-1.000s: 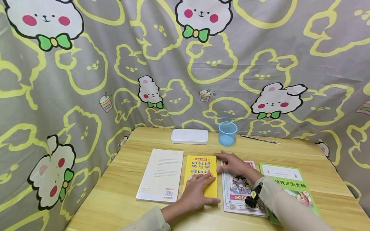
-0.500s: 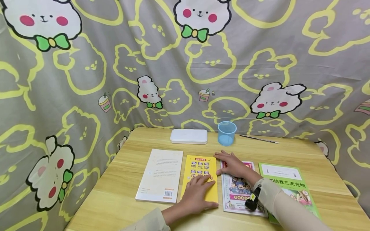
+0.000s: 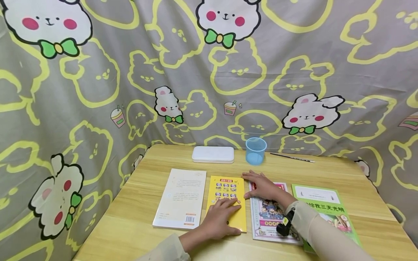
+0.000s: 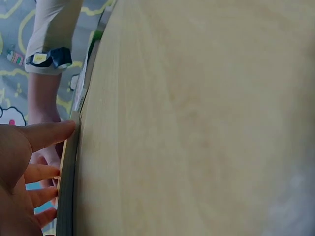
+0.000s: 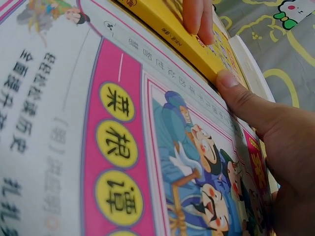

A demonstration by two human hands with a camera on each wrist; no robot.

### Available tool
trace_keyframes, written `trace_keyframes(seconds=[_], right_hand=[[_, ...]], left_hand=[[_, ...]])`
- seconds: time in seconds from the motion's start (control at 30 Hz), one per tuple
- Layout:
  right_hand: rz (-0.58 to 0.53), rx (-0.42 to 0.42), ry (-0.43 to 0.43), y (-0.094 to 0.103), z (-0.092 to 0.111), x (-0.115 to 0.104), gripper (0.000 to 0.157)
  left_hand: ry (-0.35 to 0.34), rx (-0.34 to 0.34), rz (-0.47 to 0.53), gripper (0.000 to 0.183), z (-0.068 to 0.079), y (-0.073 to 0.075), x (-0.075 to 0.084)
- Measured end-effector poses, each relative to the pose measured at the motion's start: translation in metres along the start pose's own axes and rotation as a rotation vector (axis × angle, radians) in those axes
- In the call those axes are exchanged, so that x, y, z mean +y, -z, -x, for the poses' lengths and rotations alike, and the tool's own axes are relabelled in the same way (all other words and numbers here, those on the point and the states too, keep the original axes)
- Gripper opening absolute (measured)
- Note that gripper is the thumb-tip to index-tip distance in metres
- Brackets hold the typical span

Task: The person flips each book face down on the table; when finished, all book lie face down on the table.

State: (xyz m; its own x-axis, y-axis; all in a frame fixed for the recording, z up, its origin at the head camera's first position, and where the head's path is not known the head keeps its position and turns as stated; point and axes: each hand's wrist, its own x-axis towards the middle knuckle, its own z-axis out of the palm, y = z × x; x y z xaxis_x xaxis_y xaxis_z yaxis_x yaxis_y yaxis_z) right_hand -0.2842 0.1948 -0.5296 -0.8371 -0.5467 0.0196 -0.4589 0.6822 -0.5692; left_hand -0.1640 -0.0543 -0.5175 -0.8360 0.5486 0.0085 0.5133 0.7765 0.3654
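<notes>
A yellow book [image 3: 225, 186] lies flat on the table, between a cream book and a pink-bordered book. My left hand [image 3: 220, 217] rests on its lower part with fingers spread, covering some of the cover. In the left wrist view that thumb [image 4: 51, 133] touches the near edge of the book. My right hand [image 3: 263, 186] is at the yellow book's upper right corner, above the top of the pink-bordered book [image 3: 269, 214]. The right wrist view shows its thumb [image 5: 241, 91] against the yellow spine [image 5: 172, 37].
The cream book [image 3: 181, 195] lies at the left. A green book [image 3: 326, 203] lies at the right, partly under the right sleeve. Along the back are a white case [image 3: 213, 154], a blue translucent cup [image 3: 256, 151] and a thin dark pencil [image 3: 291, 157]. Patterned curtain [image 3: 196, 72] hangs behind the table.
My left thumb has slid slightly left along the yellow book's near edge, so its near right corner now shows. My right hand stays at the upper right corner.
</notes>
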Motion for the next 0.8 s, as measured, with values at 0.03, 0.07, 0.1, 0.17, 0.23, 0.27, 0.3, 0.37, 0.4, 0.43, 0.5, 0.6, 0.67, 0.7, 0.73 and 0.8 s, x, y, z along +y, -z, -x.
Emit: trace_keyframes(seconds=[0.03,0.07,0.1,0.17,0.23,0.27,0.3,0.37,0.4,0.43,0.5,0.6,0.67,0.7,0.73,0.8], right_hand=[[-0.001,-0.003,-0.006,0.0,0.0,0.0,0.088],[-0.003,-0.006,-0.012,0.0,0.0,0.001,0.089],[0.001,-0.006,-0.013,0.0,0.0,0.001,0.089],[0.006,-0.009,-0.016,0.0,-0.001,0.002,0.091],[0.009,-0.014,-0.021,0.001,-0.001,0.001,0.091],[0.012,-0.015,-0.022,0.001,-0.001,0.001,0.091],[0.017,-0.017,-0.024,0.001,-0.001,0.001,0.092],[0.023,-0.018,-0.026,0.002,-0.001,0.001,0.092],[0.027,-0.017,-0.026,0.002,-0.001,0.0,0.092],[0.029,-0.016,-0.026,0.003,0.0,0.0,0.093],[0.029,-0.015,-0.028,0.003,0.001,-0.001,0.093],[0.016,-0.007,-0.031,0.004,0.004,-0.001,0.092],[-0.003,0.002,-0.046,0.005,0.006,-0.001,0.091],[-0.011,0.009,-0.053,0.006,0.008,0.0,0.09],[-0.02,0.015,-0.059,0.007,0.01,0.0,0.089],[-0.027,0.031,-0.061,0.009,0.013,0.002,0.087]], left_hand=[[0.0,-0.001,-0.002,0.08,0.0,0.0,0.0],[0.001,-0.001,-0.003,0.08,0.0,0.0,0.0],[0.002,-0.002,-0.004,0.08,0.0,0.0,0.0],[0.005,-0.004,-0.004,0.08,-0.001,0.0,0.0],[0.008,-0.005,0.0,0.08,-0.001,0.0,0.0],[0.008,-0.004,0.001,0.08,0.0,0.0,0.0],[0.008,-0.004,0.001,0.079,0.0,0.0,0.0],[0.007,-0.003,-0.002,0.079,0.0,0.0,0.0],[0.006,-0.002,-0.003,0.079,0.0,0.001,0.0],[0.006,-0.001,-0.005,0.079,0.0,0.001,0.0],[0.007,-0.002,-0.005,0.079,0.0,0.001,0.0],[0.014,-0.007,0.002,0.079,0.0,0.001,0.001],[0.017,-0.01,0.007,0.08,0.001,0.001,0.001],[0.018,-0.011,0.008,0.08,0.001,0.001,0.001],[0.018,-0.011,0.009,0.08,0.001,0.001,0.001],[0.017,-0.01,0.009,0.08,0.001,0.002,0.001]])
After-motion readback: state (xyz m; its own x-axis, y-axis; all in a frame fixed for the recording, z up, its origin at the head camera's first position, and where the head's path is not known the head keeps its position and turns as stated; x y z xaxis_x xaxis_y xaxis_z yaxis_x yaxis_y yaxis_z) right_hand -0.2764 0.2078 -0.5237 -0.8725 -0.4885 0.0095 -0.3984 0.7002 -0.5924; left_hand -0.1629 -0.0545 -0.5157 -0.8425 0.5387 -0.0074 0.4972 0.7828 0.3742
